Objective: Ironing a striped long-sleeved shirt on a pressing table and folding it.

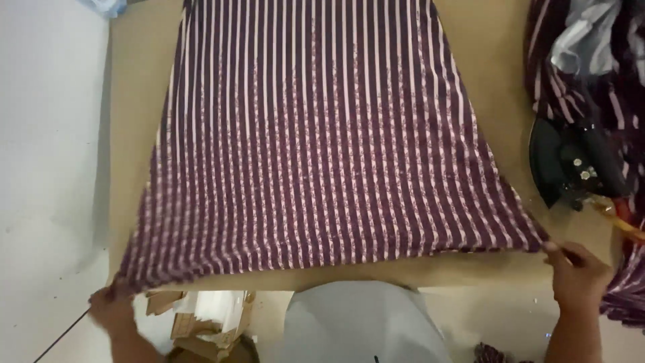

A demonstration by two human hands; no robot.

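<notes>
A large purple cloth with thin pink stripes (316,141) lies spread flat over a tan table (134,101), widening toward me. My left hand (111,309) pinches its near left corner, just past the table's front edge. My right hand (578,275) grips the near right corner, and the near hem is stretched taut between the two. The far end of the cloth runs out of view at the top.
A black clothes iron (571,165) rests on the table's right side, beside a heap of striped purple and grey fabric (591,60). Below the front edge are an open cardboard box (208,316) and the pale floor (47,168).
</notes>
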